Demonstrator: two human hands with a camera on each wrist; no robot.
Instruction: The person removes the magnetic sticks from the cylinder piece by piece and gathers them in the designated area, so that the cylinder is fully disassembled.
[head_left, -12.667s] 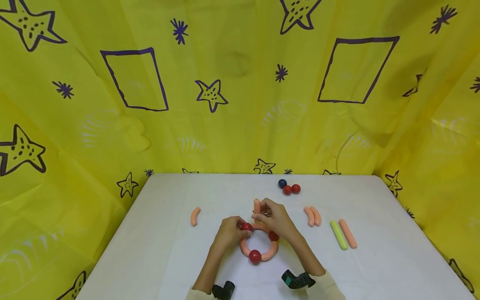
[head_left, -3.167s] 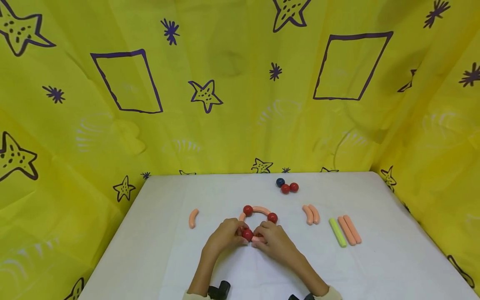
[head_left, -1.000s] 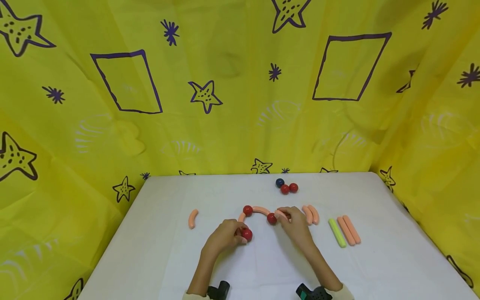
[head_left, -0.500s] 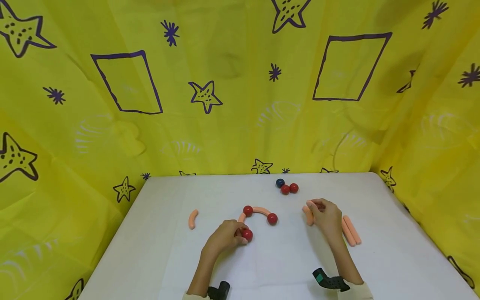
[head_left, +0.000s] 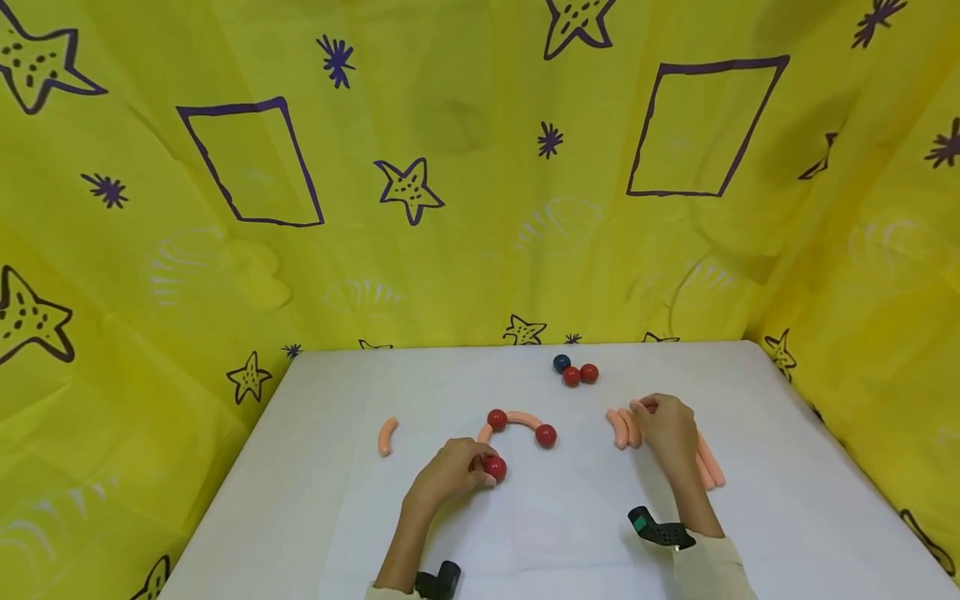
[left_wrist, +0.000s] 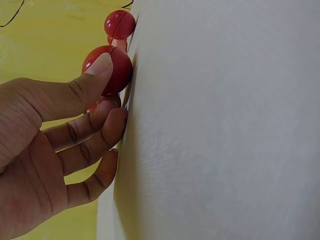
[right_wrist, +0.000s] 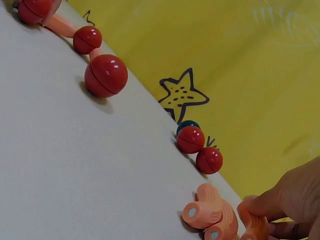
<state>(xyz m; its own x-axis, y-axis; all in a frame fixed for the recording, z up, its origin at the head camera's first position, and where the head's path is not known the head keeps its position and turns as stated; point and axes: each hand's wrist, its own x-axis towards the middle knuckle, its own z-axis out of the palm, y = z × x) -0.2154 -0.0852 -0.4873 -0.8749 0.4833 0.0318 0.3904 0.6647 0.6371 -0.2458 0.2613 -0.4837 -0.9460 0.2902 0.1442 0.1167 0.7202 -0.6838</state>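
Note:
My left hand [head_left: 452,472] pinches a red ball [left_wrist: 119,75] between thumb and fingers at the near end of an open chain. That chain runs through a curved orange magnetic rod [head_left: 484,434], a second red ball [head_left: 497,419] and another curved orange rod [head_left: 523,418], to a third red ball [head_left: 546,436]. Over to the right, my right hand [head_left: 667,429] pinches a curved orange magnetic rod [right_wrist: 256,222], close beside two similar curved rods [head_left: 624,427] on the table. Silvery discs show on the ends of those two rods in the right wrist view.
Towards the back of the white table [head_left: 337,500] sit a dark blue ball [head_left: 562,363] and two red balls [head_left: 581,375]. A single curved orange rod [head_left: 387,437] lies on the left. Two straight orange rods [head_left: 711,467] are partly hidden behind my right forearm.
The ring has lost its near-right curved rod and stands open. My right hand has carried a curved rod rightward to the other curved rods. My left hand stays on its red ball.

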